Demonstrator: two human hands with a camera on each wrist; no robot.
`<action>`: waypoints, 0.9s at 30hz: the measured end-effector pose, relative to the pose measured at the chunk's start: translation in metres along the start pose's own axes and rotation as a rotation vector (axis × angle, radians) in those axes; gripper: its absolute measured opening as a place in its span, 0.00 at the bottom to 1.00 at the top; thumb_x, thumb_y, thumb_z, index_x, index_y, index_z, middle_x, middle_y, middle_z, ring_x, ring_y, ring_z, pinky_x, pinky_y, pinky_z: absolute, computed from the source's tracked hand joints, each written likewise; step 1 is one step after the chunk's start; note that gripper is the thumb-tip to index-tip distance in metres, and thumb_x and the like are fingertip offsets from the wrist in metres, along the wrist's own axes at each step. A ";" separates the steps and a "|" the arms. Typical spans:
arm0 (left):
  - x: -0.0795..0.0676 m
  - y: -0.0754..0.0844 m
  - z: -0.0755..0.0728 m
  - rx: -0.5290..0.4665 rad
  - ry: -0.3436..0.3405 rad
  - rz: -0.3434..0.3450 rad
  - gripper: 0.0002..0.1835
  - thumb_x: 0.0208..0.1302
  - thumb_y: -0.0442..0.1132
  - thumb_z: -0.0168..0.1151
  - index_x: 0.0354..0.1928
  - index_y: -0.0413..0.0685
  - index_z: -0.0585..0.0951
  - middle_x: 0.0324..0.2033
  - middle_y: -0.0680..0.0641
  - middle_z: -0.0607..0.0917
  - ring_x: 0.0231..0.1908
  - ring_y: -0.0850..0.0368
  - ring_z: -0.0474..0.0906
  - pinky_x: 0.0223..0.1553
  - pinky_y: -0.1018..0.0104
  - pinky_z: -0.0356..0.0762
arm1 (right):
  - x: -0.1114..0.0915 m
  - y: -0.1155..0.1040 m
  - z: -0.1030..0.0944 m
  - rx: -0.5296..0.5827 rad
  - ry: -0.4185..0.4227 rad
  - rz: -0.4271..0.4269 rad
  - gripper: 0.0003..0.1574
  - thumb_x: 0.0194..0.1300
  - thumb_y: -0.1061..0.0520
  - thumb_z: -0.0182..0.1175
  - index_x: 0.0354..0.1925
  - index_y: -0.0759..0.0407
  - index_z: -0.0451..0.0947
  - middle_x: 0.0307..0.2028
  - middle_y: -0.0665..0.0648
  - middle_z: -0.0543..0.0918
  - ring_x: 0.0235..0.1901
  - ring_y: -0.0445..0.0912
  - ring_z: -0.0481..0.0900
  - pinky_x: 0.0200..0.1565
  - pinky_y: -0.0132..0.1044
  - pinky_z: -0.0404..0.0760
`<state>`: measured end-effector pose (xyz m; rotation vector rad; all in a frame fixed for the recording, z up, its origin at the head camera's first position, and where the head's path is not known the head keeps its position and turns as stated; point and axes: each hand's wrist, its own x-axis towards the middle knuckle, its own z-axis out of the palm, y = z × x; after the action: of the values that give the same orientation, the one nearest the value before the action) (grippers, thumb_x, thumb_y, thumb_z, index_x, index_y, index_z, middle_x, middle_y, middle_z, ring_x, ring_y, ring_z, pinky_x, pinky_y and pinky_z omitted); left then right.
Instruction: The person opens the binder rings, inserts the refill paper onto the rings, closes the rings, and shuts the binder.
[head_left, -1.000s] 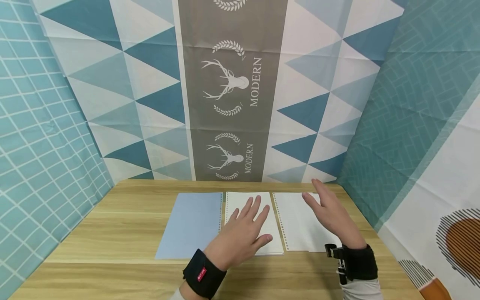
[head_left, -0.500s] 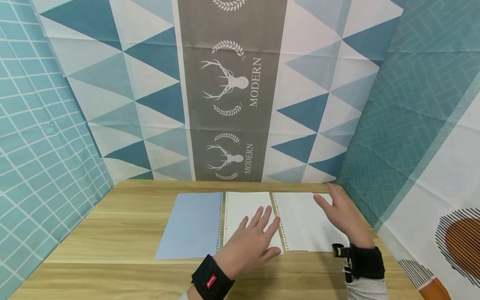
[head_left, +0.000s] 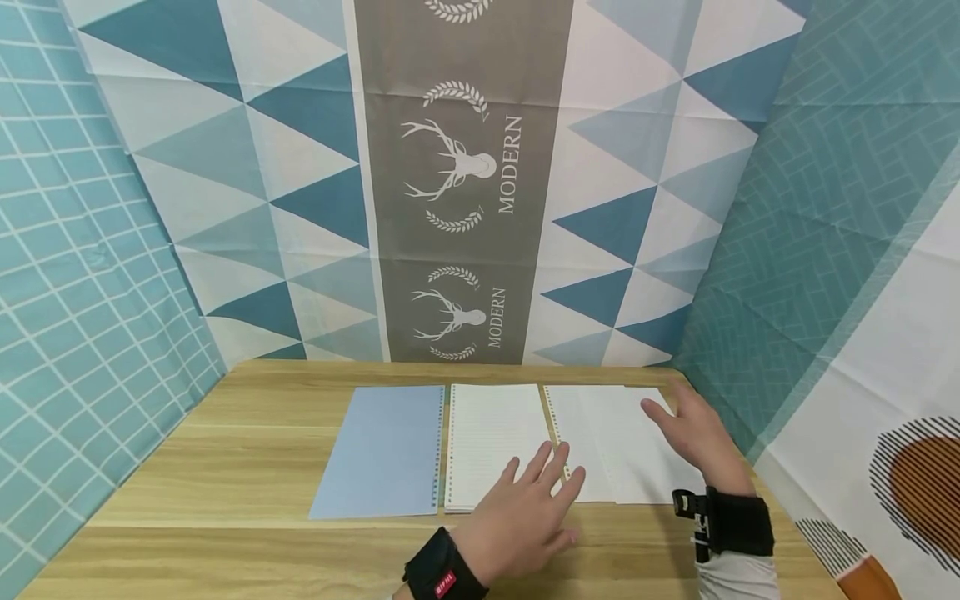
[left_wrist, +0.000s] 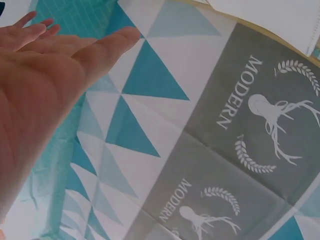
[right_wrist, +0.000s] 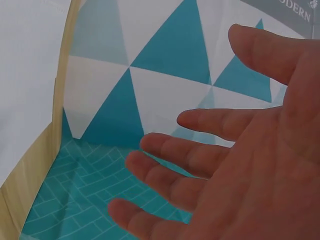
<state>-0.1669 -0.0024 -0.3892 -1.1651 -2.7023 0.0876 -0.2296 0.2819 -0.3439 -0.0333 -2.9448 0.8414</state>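
My left hand (head_left: 517, 521) hovers with spread fingers over the near right corner of a stack of lined loose-leaf paper (head_left: 491, 433), punched with holes down its left edge. To the right, my right hand (head_left: 697, 437) is held above the outer edge of white loose-leaf sheets (head_left: 588, 450), which overlap each other and have holes on their left side. In the right wrist view the right hand (right_wrist: 240, 165) shows its palm and loosely extended fingers, holding nothing. The left wrist view has the left hand (left_wrist: 45, 80) holding nothing too. A light blue punched cover (head_left: 386, 450) lies left of the stack.
The wooden table (head_left: 187, 500) runs back to a patterned cloth backdrop (head_left: 457, 208) with triangles and deer heads. Blue-green cloth walls (head_left: 82, 250) stand at both sides. Each wrist wears a black band (head_left: 738, 523).
My left hand has slid right and toward me, uncovering most of the lined paper stack. My right hand has drifted right. The papers and the cover have stayed put.
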 end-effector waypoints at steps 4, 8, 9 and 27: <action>0.000 0.005 0.006 0.005 -0.011 0.016 0.36 0.74 0.66 0.47 0.78 0.61 0.59 0.79 0.46 0.59 0.78 0.49 0.58 0.65 0.46 0.75 | 0.002 0.006 0.002 -0.035 -0.021 0.060 0.55 0.77 0.37 0.49 0.75 0.80 0.46 0.71 0.84 0.56 0.69 0.77 0.60 0.64 0.69 0.67; 0.000 0.011 0.011 -0.004 -0.037 0.041 0.37 0.73 0.67 0.48 0.78 0.62 0.59 0.80 0.47 0.58 0.78 0.48 0.59 0.65 0.45 0.75 | 0.005 0.014 0.004 -0.095 -0.042 0.125 0.54 0.76 0.36 0.49 0.72 0.82 0.50 0.68 0.84 0.62 0.65 0.77 0.64 0.61 0.68 0.71; 0.000 0.012 0.012 -0.006 -0.046 0.045 0.37 0.73 0.67 0.49 0.78 0.62 0.58 0.80 0.46 0.57 0.78 0.48 0.58 0.64 0.45 0.76 | 0.006 0.016 0.004 -0.113 -0.045 0.135 0.54 0.76 0.36 0.49 0.72 0.82 0.51 0.67 0.84 0.63 0.65 0.77 0.65 0.61 0.68 0.72; 0.006 0.022 0.038 0.051 -0.216 0.129 0.42 0.67 0.75 0.48 0.77 0.64 0.60 0.77 0.49 0.63 0.75 0.53 0.64 0.61 0.51 0.79 | 0.012 0.080 0.033 -0.252 -0.128 0.229 0.52 0.65 0.36 0.60 0.58 0.85 0.67 0.39 0.74 0.80 0.38 0.62 0.80 0.45 0.56 0.81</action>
<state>-0.1626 0.0181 -0.4282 -1.3872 -2.7832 0.3172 -0.2444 0.3328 -0.4131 -0.3496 -3.1933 0.5040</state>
